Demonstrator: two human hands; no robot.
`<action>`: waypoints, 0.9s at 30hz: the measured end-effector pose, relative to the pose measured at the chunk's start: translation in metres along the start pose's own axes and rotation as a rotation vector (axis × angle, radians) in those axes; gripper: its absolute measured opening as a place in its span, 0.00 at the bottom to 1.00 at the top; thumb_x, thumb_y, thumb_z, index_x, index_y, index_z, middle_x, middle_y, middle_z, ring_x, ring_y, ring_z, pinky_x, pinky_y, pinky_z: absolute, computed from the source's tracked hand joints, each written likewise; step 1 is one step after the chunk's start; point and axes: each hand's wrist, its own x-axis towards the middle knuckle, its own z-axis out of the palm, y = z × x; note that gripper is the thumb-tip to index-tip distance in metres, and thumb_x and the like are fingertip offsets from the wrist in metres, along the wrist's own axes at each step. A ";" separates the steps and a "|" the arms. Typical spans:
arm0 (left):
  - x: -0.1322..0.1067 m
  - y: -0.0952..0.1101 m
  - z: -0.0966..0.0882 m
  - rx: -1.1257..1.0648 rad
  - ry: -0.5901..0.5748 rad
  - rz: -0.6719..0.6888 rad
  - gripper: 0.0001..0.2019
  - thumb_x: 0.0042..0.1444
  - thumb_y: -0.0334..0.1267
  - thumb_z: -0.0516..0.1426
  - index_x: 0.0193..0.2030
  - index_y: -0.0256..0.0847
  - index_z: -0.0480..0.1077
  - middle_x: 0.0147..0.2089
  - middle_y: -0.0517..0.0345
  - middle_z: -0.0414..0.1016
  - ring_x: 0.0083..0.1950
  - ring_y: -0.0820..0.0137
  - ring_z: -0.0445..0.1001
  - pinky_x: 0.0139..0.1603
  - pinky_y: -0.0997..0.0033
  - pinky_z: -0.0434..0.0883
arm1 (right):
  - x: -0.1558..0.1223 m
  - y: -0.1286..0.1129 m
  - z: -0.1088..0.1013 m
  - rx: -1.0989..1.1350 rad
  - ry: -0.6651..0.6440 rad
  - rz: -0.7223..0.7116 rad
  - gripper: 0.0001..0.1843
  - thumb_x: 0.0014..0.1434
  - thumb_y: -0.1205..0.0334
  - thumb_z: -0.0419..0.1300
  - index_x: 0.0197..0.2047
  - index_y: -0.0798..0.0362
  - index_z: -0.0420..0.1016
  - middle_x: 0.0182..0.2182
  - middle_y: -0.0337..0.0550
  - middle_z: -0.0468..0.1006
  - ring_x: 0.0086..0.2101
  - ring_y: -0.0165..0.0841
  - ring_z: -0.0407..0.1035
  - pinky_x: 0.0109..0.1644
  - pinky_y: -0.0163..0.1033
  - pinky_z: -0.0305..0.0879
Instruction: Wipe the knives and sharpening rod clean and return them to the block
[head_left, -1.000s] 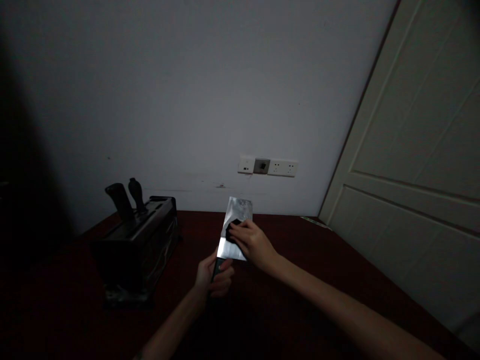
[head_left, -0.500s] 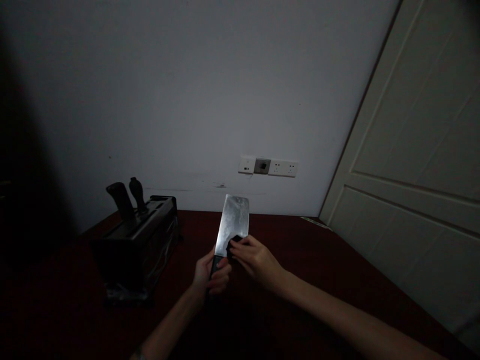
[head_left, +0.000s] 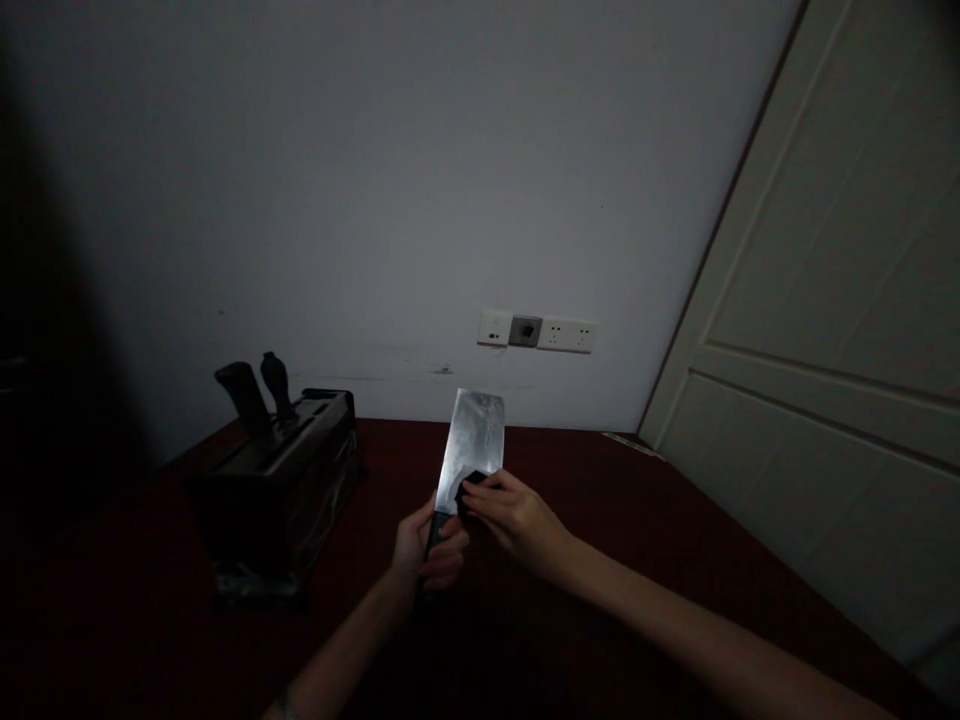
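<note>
Steel cleaver (head_left: 471, 448) at the frame's lower centre points its long axis up and slightly right, left hand (head_left: 429, 552) wrapped round the handle (head_left: 439, 528), right hand (head_left: 523, 518) pinching a black pad (head_left: 468, 488) against the blade (head_left: 478, 422).

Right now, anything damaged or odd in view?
Yes: dark scuffs mark the pale wall, below and left of the sockets. The cleaver blade looks blotchy toward its far end; stain or reflection, I can't tell.

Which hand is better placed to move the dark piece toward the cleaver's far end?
Probably the right hand: it holds the dark piece against the blade, near the handle end, while the left hand is wrapped around the cleaver's handle.
</note>
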 end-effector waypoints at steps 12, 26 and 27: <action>0.002 -0.006 -0.003 -0.011 -0.022 -0.047 0.21 0.60 0.50 0.39 0.26 0.37 0.59 0.17 0.66 0.53 0.10 0.81 0.43 0.08 0.81 0.50 | 0.014 -0.001 -0.003 -0.056 -0.157 -0.082 0.13 0.58 0.70 0.52 0.45 0.58 0.72 0.47 0.50 0.74 0.42 0.35 0.65 0.42 0.40 0.69; 0.002 -0.009 -0.004 -0.034 -0.037 -0.043 0.19 0.60 0.48 0.40 0.26 0.37 0.58 0.16 0.67 0.52 0.10 0.81 0.42 0.07 0.82 0.49 | 0.019 0.004 -0.005 -0.111 -0.217 -0.151 0.12 0.58 0.71 0.52 0.43 0.59 0.73 0.46 0.49 0.74 0.41 0.35 0.65 0.43 0.38 0.67; 0.003 -0.009 -0.003 -0.041 -0.031 -0.050 0.20 0.60 0.49 0.39 0.26 0.37 0.58 0.16 0.67 0.52 0.10 0.81 0.42 0.07 0.82 0.49 | 0.022 0.010 -0.009 -0.126 -0.211 -0.127 0.12 0.58 0.72 0.52 0.43 0.59 0.73 0.46 0.50 0.74 0.41 0.35 0.65 0.43 0.39 0.67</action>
